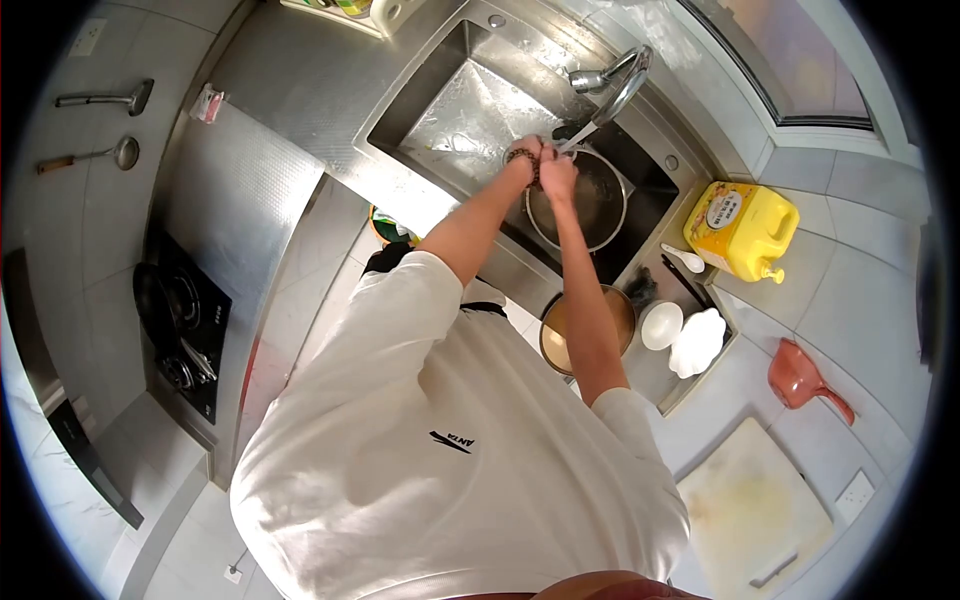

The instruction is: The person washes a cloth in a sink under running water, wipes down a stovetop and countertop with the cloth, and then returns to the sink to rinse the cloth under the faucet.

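Observation:
In the head view my left hand [531, 157], with a beaded bracelet at the wrist, is close against my right hand [557, 177]. Both are over the sink [470, 100], at the rim of a round metal pot [590, 205] standing in it. The fingers of both hands look curled together; anything between them is too small or hidden to make out. A bright streak, water or part of the spout, runs from the chrome faucet [628, 85] towards my hands. Below my right forearm is a round pan [555, 335], partly covered by the arm.
Right of the sink stand a yellow jug [740, 230], a white spoon [684, 258], a white bowl [661, 326] and a scalloped white dish [697, 343]. Farther right are a red scoop [795, 375] and a cutting board [755, 500]. A gas stove [185, 320] is at left.

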`<state>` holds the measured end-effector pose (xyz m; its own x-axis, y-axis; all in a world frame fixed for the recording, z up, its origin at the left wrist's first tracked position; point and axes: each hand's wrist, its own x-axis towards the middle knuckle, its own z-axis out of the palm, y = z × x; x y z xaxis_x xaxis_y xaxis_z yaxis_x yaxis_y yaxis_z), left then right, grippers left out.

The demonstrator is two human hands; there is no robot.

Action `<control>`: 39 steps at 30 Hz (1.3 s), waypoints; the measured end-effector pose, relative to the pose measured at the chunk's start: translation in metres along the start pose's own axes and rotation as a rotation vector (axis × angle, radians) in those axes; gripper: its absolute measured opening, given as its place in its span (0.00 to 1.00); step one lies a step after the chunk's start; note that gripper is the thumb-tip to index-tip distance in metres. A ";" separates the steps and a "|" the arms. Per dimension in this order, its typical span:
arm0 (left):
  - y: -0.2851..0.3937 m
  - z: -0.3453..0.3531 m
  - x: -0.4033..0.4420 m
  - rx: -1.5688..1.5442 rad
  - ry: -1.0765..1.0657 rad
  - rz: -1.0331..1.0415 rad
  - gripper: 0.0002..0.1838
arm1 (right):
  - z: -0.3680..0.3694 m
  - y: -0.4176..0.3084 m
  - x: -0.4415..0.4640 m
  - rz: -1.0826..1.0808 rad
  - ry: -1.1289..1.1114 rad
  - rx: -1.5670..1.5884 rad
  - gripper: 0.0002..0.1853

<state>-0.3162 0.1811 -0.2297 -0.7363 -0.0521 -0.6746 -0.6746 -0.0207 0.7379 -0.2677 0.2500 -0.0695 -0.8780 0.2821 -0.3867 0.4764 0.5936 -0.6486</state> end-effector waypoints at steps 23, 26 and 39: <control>0.044 -0.007 -0.069 0.091 -0.187 -0.120 0.23 | 0.010 0.048 0.065 0.327 0.002 0.281 0.22; 0.050 -0.019 -0.074 -0.188 -0.078 -0.267 0.18 | -0.013 0.016 0.025 0.133 0.064 0.470 0.14; 0.023 0.020 -0.055 -0.796 -0.236 -0.415 0.09 | -0.051 0.037 -0.032 -0.697 0.300 -0.053 0.06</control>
<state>-0.2921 0.2036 -0.1764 -0.4943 0.3162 -0.8097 -0.7162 -0.6760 0.1733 -0.2244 0.3015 -0.0475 -0.9536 0.0172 0.3006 -0.1890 0.7431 -0.6420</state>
